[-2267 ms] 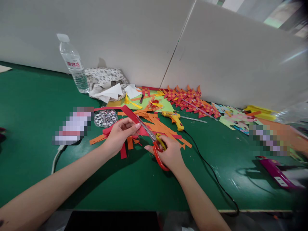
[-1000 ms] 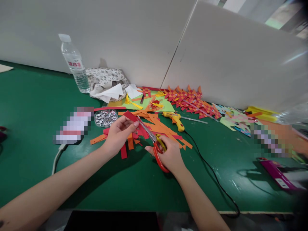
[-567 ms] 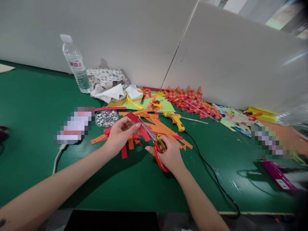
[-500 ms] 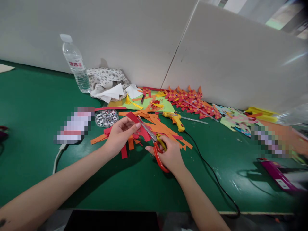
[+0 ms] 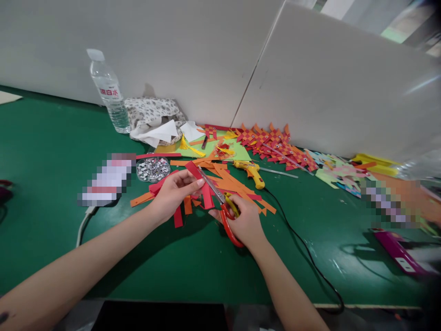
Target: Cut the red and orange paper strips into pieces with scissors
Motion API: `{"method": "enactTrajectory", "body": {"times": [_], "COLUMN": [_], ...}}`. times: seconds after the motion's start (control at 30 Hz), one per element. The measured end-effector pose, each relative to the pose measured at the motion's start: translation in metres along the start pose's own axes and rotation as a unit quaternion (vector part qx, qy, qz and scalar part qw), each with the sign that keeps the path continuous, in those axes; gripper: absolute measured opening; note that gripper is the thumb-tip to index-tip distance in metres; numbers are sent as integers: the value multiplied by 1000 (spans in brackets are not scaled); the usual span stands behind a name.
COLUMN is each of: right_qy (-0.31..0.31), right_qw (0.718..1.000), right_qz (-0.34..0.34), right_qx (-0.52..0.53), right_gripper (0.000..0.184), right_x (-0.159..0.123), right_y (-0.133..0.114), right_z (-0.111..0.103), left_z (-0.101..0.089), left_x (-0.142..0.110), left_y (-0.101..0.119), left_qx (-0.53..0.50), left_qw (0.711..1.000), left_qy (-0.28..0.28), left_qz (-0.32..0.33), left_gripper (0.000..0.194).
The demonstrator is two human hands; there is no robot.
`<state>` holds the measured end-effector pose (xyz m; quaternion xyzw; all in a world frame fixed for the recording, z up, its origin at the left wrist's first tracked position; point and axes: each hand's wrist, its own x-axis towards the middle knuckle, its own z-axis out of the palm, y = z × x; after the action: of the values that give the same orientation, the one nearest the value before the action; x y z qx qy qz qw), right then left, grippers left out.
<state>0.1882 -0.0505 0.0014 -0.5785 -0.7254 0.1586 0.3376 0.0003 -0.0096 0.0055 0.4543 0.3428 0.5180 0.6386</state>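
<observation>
L hand [image 5: 176,191] pinching a red paper strip [image 5: 194,169] btwn thumb & fingers, just above the pile of scrap strips [image 5: 234,184]. R hand [image 5: 245,218] gripping the scissors [image 5: 220,197] by the handles, blades at the red strip, yellow glue gun [image 5: 254,174] nearby on green tbl [image 5: 193,271].

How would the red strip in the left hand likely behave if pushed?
The red strip is probably fairly stiff for paper, as its end juts straight from the left hand without drooping. It looks thin and narrow, so it is likely light and could bend under a firm push.
</observation>
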Motion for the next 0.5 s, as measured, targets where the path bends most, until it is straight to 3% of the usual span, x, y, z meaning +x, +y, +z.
{"method": "enactTrajectory", "body": {"times": [0.5], "right_qy": [-12], "right_qw": [1000], "right_qz": [-4], "right_qx": [0], "right_gripper": [41], "right_x": [-1], "right_y": [3], "right_z": [0], "left_z": [-1], "left_x": [1], "left_y": [-1], "left_qx": [17], "left_qw": [999], "left_qy": [-34], "left_qz": [-12], "left_gripper": [16]}}
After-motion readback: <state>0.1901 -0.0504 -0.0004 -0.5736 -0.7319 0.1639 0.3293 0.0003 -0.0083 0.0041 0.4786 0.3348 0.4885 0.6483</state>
